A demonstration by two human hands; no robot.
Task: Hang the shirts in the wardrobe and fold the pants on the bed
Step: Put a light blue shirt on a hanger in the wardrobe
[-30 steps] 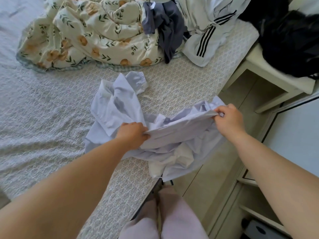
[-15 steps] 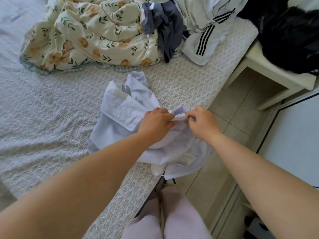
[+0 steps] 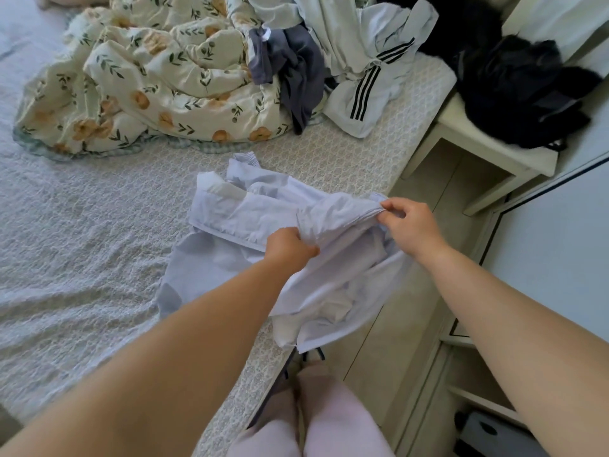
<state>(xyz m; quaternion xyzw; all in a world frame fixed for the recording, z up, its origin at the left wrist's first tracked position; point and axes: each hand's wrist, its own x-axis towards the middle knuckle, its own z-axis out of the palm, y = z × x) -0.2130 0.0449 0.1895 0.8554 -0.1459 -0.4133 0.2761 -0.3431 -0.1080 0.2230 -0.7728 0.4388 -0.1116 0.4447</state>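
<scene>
A person's left hand (image 3: 290, 247) is clenched on a bunched fold of pale lavender pants (image 3: 263, 222). The right hand (image 3: 410, 222), just to its right, pinches the gathered waistband edge between thumb and fingers. The pants lie crumpled on the bed (image 3: 82, 258) beyond and left of the hands, with part hanging off the bed edge below them. That overhang could likely drag the cloth to the floor if either grip loosens, and the bunching may fold in crooked.

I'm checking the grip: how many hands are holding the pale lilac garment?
2. The left hand grips its bunched middle; the right hand pinches an edge at the bed's side. The lilac garment lies partly on the bed.
</scene>
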